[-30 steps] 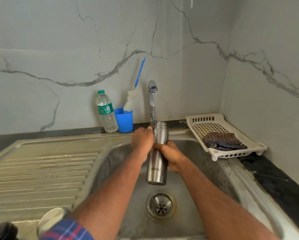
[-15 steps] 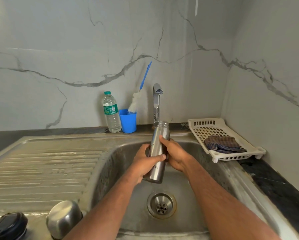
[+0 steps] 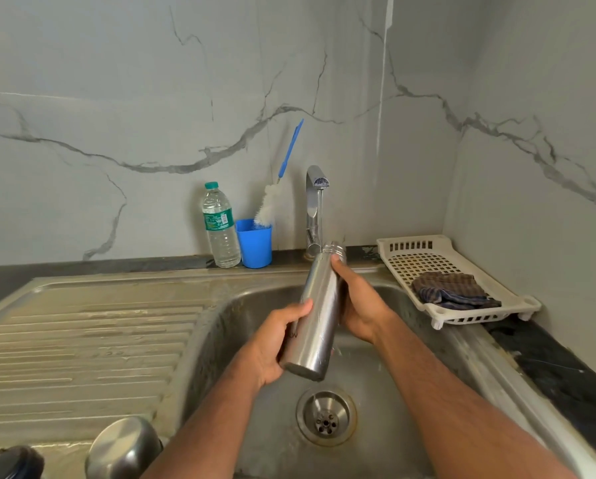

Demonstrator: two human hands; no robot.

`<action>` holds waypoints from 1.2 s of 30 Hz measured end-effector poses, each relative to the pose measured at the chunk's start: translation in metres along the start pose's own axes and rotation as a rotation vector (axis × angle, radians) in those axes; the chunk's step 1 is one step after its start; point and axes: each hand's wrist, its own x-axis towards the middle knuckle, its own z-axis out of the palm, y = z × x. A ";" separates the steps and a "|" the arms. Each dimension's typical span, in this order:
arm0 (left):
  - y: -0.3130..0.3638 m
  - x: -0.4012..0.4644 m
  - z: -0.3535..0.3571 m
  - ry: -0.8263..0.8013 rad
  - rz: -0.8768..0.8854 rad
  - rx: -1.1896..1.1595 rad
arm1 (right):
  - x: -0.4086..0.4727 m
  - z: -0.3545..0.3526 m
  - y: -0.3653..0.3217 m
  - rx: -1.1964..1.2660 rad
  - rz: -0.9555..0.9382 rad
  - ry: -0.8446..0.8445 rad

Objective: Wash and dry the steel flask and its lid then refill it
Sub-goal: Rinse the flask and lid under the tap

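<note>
Both hands grasp the tilted cylindrical steel flask (image 3: 319, 319) over the steel sink (image 3: 241, 305): left hand (image 3: 275, 344) near base, right hand (image 3: 358, 305) mid-body. Mouth under chrome tap (image 3: 315, 202).

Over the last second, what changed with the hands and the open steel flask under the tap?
The left hand slid from the neck of the open steel flask down to its base; the right hand shifted up toward the neck. The flask tipped from upright to leaning, mouth toward the chrome tap. Both hands kept hold. The blue cup and white rack stayed put.
</note>
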 end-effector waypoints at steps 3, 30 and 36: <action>0.001 -0.002 0.001 -0.061 -0.040 -0.150 | -0.004 0.002 0.001 -0.102 0.039 -0.017; -0.009 0.022 0.008 0.210 0.058 -0.112 | -0.002 0.010 0.007 -0.116 -0.106 0.110; -0.016 0.027 0.005 0.220 0.128 0.328 | 0.003 0.009 0.011 -0.246 -0.103 0.190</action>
